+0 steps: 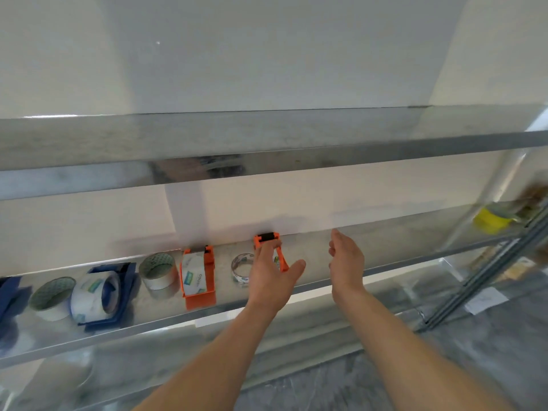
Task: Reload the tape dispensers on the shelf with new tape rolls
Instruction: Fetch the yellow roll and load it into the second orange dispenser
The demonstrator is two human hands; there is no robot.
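Left hand [274,274] spread, straight fingers over far orange dispenser [267,237], grip unclear. Right hand [345,259] relaxed, empty. Label on loaded orange dispenser [200,299] unreadable.

A storeroom or workshop: a bare galvanised metal shelf [400,241] stands against a plain white wall [267,54], with tape rolls [156,271] and dispensers [200,301] lined up on it.

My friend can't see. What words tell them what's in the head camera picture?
A person's left hand reaches over an orange tape dispenser on a metal shelf, with the right hand open beside it. To its left sit a clear tape roll, a loaded orange dispenser, a grey roll and a blue dispenser.
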